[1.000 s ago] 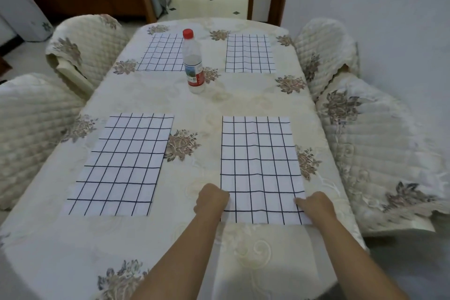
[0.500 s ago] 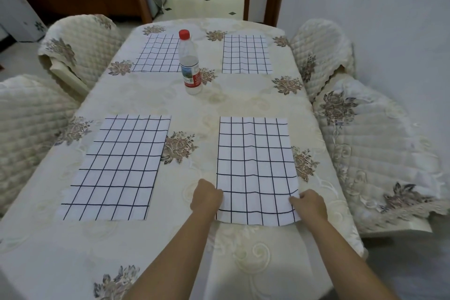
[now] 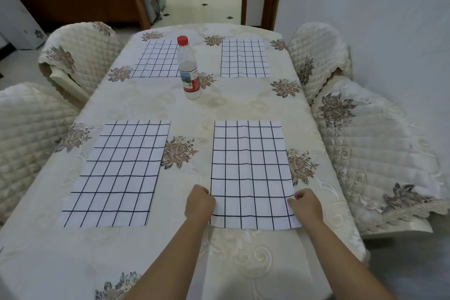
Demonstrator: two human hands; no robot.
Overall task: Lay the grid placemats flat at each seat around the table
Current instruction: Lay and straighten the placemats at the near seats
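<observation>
Several white placemats with a dark grid lie on the cream floral table (image 3: 243,109). The near right placemat (image 3: 250,168) lies in front of me, with faint creases. My left hand (image 3: 199,202) pinches its left edge near the bottom corner. My right hand (image 3: 305,204) pinches its right edge at the same height. The near left placemat (image 3: 117,173) lies flat. A far left placemat (image 3: 158,59) and a far right placemat (image 3: 244,58) lie flat at the far end.
A clear water bottle (image 3: 188,68) with a red cap stands upright between the far placemats. Quilted covered chairs stand at the left (image 3: 80,53), near left (image 3: 26,129), right (image 3: 319,56) and near right (image 3: 372,153). A doorway opens behind the table.
The near right placemat has slid a little toward me with both hands on its side edges. My view has shifted slightly.
</observation>
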